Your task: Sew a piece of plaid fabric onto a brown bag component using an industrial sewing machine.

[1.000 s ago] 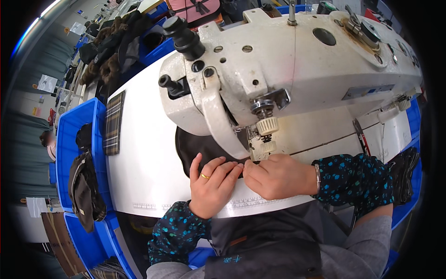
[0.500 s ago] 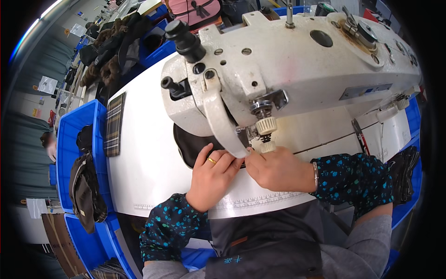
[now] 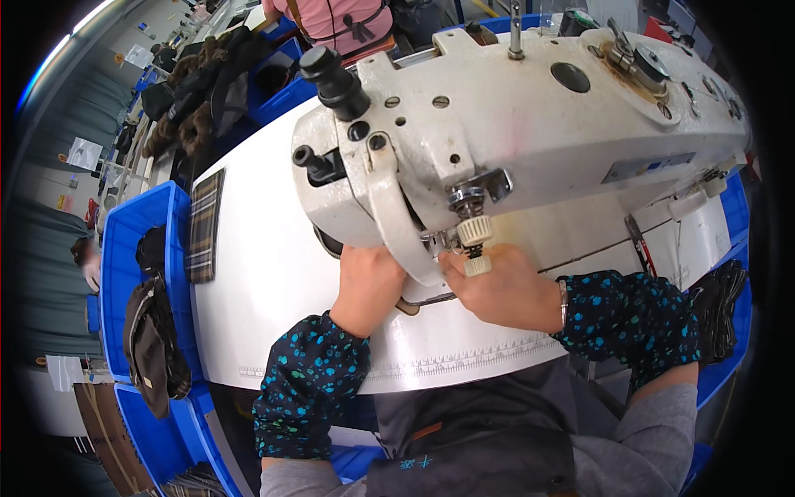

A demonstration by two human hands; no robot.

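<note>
A white industrial sewing machine (image 3: pixel 513 141) fills the middle of the view on a white table (image 3: pixel 265 282). My left hand (image 3: pixel 368 286) reaches under the machine's head, and its fingers are hidden behind the casing. My right hand (image 3: pixel 501 291) lies just right of it, fingertips curled at the presser foot (image 3: pixel 464 248), pressing a dark fabric piece there. Only a thin brown edge of the piece (image 3: pixel 407 308) and a dark sliver (image 3: pixel 327 242) show. Both forearms wear dark sleeves with teal dots.
Blue bins (image 3: pixel 124 240) at the left hold dark bags (image 3: pixel 153 340). A plaid fabric strip (image 3: pixel 204 224) lies on the table's left edge. A stack of black pieces (image 3: pixel 716 298) sits at the right. A person in pink (image 3: pixel 331 21) stands beyond the machine.
The view has closed in on the machine. My left hand slid forward under the machine head, so its fingers and most of the dark fabric are now hidden. My right hand stays at the needle.
</note>
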